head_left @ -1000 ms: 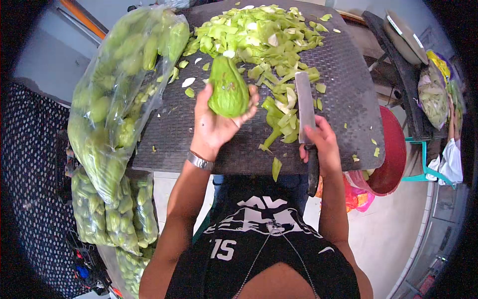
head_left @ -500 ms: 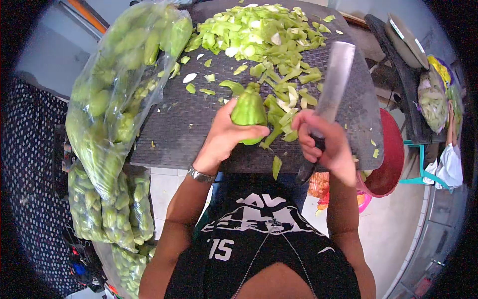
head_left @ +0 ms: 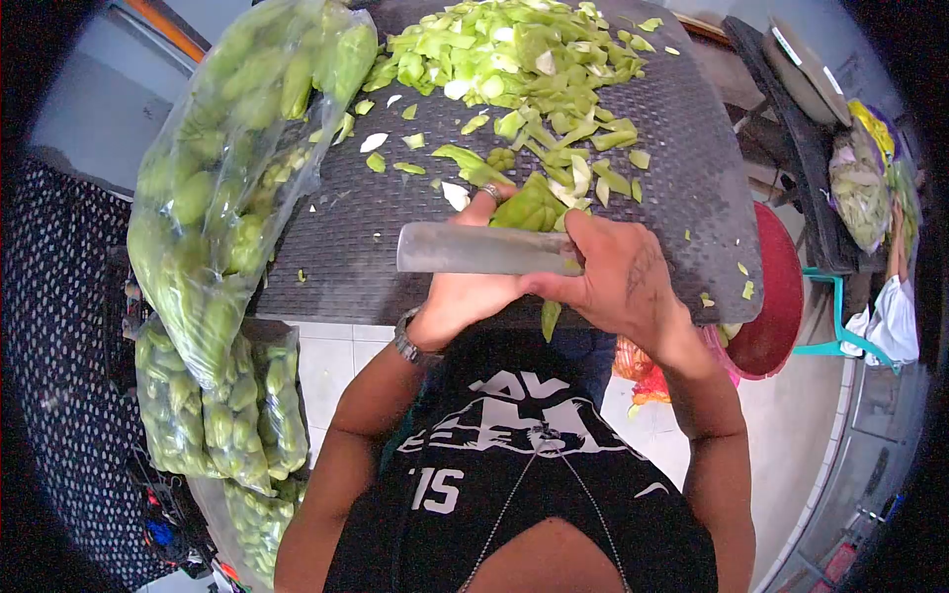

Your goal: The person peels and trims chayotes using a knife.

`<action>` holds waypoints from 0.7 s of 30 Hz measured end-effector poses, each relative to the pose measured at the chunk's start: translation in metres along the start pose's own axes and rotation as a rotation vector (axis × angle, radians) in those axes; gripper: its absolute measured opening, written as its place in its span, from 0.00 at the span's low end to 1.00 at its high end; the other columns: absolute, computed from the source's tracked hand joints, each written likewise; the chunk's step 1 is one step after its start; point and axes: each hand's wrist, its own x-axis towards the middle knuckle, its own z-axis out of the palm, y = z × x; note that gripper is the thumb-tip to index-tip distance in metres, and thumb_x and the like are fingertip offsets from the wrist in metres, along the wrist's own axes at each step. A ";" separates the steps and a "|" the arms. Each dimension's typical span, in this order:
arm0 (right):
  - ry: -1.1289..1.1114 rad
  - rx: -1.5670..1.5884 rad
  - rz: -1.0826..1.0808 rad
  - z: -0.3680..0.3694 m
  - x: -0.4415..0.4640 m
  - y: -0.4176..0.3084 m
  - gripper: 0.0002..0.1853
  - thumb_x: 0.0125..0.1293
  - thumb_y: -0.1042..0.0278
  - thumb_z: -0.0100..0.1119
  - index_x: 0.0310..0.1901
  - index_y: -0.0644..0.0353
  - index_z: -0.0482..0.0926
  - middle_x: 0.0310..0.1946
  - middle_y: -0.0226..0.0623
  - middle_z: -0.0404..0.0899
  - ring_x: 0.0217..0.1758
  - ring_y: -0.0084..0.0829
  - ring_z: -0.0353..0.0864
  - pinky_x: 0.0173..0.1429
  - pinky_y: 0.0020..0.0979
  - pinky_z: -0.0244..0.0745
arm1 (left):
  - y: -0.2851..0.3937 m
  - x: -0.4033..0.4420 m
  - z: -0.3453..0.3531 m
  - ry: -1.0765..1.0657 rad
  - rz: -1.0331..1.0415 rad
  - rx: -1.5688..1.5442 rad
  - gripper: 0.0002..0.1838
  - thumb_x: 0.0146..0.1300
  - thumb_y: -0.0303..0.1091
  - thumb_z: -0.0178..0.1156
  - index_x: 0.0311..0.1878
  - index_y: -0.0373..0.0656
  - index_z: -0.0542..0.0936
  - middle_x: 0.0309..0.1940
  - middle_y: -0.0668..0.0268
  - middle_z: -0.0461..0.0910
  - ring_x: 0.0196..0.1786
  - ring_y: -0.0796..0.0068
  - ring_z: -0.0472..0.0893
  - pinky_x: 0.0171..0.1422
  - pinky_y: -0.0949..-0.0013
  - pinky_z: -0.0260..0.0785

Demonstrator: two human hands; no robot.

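Note:
My left hand is closed round a green chayote, low over the front middle of the dark woven table. My right hand grips a knife. Its wide blade lies level, pointing left, across the near side of the chayote, and hides part of it and of my left fingers. The knife's handle is hidden in my right hand. Beyond my hands, green peelings form a heap at the back of the table, with strips trailing toward the chayote.
A large clear bag of chayotes lies over the table's left edge, with more bagged chayotes below it. A red tub stands at the right edge, beside a teal stool. A person's arm shows at the far right.
The raised knife has come down and swung left, so its blade now crosses before the chayote. My right hand has moved in close to my left, and the chayote is tilted and shifted slightly right.

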 end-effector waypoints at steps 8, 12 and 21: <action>-0.092 0.112 0.393 -0.005 0.022 0.073 0.39 0.73 0.28 0.50 0.36 0.66 0.82 0.31 0.60 0.82 0.38 0.59 0.84 0.44 0.50 0.76 | 0.029 -0.019 0.002 0.115 -0.034 0.068 0.33 0.43 0.37 0.80 0.53 0.40 0.77 0.40 0.56 0.87 0.43 0.56 0.89 0.52 0.59 0.80; -0.097 0.232 0.437 -0.015 0.017 0.065 0.38 0.77 0.31 0.45 0.37 0.66 0.82 0.29 0.60 0.80 0.35 0.54 0.82 0.44 0.47 0.74 | -0.004 -0.005 -0.004 -0.051 -0.375 -0.527 0.24 0.62 0.40 0.70 0.55 0.35 0.78 0.41 0.59 0.87 0.42 0.62 0.89 0.49 0.64 0.81; -0.021 0.433 0.393 0.007 0.006 0.071 0.40 0.77 0.28 0.43 0.37 0.69 0.79 0.26 0.52 0.76 0.31 0.43 0.74 0.43 0.43 0.72 | 0.003 0.002 -0.017 0.002 -0.343 -1.692 0.47 0.70 0.74 0.46 0.75 0.42 0.67 0.72 0.44 0.71 0.73 0.48 0.72 0.74 0.37 0.66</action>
